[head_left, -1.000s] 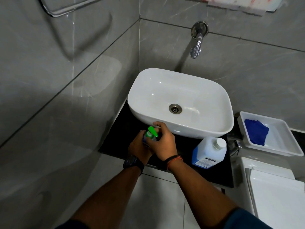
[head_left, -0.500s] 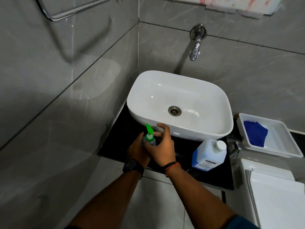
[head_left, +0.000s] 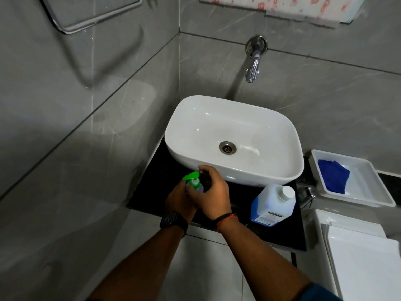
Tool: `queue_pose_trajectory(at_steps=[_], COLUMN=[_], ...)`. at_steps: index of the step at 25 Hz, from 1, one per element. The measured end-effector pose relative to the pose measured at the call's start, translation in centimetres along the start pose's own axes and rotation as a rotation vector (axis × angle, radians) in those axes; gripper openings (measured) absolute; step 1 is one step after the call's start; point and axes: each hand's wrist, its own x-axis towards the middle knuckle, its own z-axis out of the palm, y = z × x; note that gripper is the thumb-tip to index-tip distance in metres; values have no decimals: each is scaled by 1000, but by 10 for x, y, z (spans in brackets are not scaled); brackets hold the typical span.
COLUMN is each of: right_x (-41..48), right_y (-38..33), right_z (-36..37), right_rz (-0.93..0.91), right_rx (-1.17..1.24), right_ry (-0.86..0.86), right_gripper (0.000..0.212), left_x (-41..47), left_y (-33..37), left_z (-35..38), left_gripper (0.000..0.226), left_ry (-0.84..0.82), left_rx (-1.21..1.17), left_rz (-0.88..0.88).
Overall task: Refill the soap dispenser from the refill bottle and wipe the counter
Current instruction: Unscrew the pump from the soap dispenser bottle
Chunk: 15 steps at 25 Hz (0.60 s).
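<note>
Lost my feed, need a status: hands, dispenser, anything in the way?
Both hands on soap dispenser, left hand gripping body, right hand at green pump. Refill bottle capped, right. Nothing blocking.

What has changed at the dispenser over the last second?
The green pump head has swung round, its nozzle now pointing left, as the right hand twists it. The left hand still grips the dispenser body. Refill bottle and blue cloth haven't moved.

left wrist: black watch (head_left: 173, 221) | right wrist: black-orange band (head_left: 226, 218) | blue sleeve (head_left: 319, 293)
</note>
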Motion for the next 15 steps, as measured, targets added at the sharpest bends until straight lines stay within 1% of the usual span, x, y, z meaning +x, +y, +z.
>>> queue_pose_trajectory(at_steps=[2, 4, 5, 7, 10, 11, 13, 15], right_x=[3, 2, 0, -2, 0, 1, 3, 6], right_y=[-2, -2, -2, -1, -1, -4, -13, -28], right_z=[0, 0, 1, 2, 1, 0, -2, -4], right_rz=[12, 23, 19, 23, 32, 16, -32, -72], right_rx=[-91, -49, -17, -40, -92, -64, 56, 190], right_ry=[-12, -22, -41, -61, -6, 2, 13, 43], right_gripper=[31, 29, 34, 41, 26, 25, 31, 37], left_x=[1, 2, 2, 2, 1, 1, 1, 0], left_y=[-1, -3, -5, -7, -6, -4, -1, 3], left_z=[1, 1, 1, 3, 2, 2, -1, -4], left_gripper=[25, 33, 36, 35, 34, 29, 19, 24], left_ry=[-5, -29, -45, -67, -3, 12, 10, -20], left_rx=[19, -41, -73, -115, -91, -85, -62, -41], left_rz=[9, -23, -23, -7, 3, 4, 7, 25])
